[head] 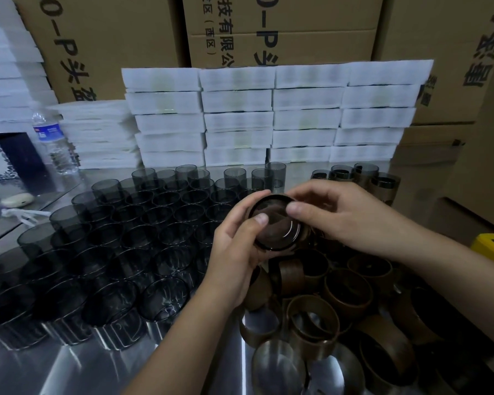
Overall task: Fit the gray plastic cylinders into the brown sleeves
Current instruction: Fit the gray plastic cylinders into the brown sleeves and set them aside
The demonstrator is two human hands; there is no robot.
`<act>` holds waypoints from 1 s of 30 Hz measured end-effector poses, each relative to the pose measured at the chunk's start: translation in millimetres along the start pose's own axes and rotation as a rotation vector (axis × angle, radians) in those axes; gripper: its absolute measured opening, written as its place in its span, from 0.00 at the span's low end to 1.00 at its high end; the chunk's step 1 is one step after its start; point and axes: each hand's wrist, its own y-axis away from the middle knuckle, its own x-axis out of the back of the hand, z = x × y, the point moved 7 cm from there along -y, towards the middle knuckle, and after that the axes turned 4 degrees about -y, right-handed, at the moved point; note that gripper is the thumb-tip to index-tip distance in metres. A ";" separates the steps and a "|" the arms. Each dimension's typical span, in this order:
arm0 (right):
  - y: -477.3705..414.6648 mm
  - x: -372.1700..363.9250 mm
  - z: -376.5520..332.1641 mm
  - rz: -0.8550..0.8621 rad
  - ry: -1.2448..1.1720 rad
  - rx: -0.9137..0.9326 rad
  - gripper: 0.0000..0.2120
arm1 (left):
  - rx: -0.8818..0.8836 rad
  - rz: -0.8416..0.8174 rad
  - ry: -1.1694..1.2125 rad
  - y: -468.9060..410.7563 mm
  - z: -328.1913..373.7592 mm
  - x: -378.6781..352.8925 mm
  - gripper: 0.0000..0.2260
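— Two hands on one piece, see? The left hand (237, 252) cups the gray cylinder (278, 228) from below, fingers (250, 202) curled round its wall and the thumb laid on the rim. The right hand (337, 215) comes over from the other side, its fingers (311, 191) bent round the far wall, thumb on the rim too. Neither hand is loose; both are closed on that one piece.

— And the brown sleeve (304, 233)?

— Round the cylinder already, as far as I can tell; brown shows through the wall. How far down it sits I can't make out. The whole thing is held in the air above the heap of loose sleeves (348, 292), mouth tilted towards the person.

— So what makes this step go well?

— Keeping it square, I'd say. If the sleeve rides up on one side it will likely bind, so push evenly with both thumbs and turn it a little instead of forcing it. The plastic looks thin, so squeeze lightly, or the wall may flex and grip the sleeve harder.

— Where should it go after?

— Probably with the sleeved ones (365, 178) at the back right of the surface (111, 366), well apart from the bare cylinders (126, 238) standing in rows on the left, so the two lots don't mix.
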 end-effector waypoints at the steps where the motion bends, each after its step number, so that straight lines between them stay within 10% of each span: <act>1: -0.9 -1.7 1.9 -0.016 0.000 -0.016 0.23 | 0.011 -0.010 0.041 -0.1 -0.3 -0.9 0.20; 7: -4.6 -1.1 9.6 0.006 0.031 -0.083 0.31 | 0.038 -0.032 0.084 -1.2 -0.8 -1.8 0.21; 15: -5.2 -10.7 9.1 -0.001 -0.135 -0.065 0.25 | 0.091 -0.026 0.166 -0.2 1.0 -5.0 0.49; 30: 5.3 -8.7 2.1 0.064 -0.311 -0.069 0.14 | 0.122 -0.129 0.226 -0.2 -1.3 -10.6 0.35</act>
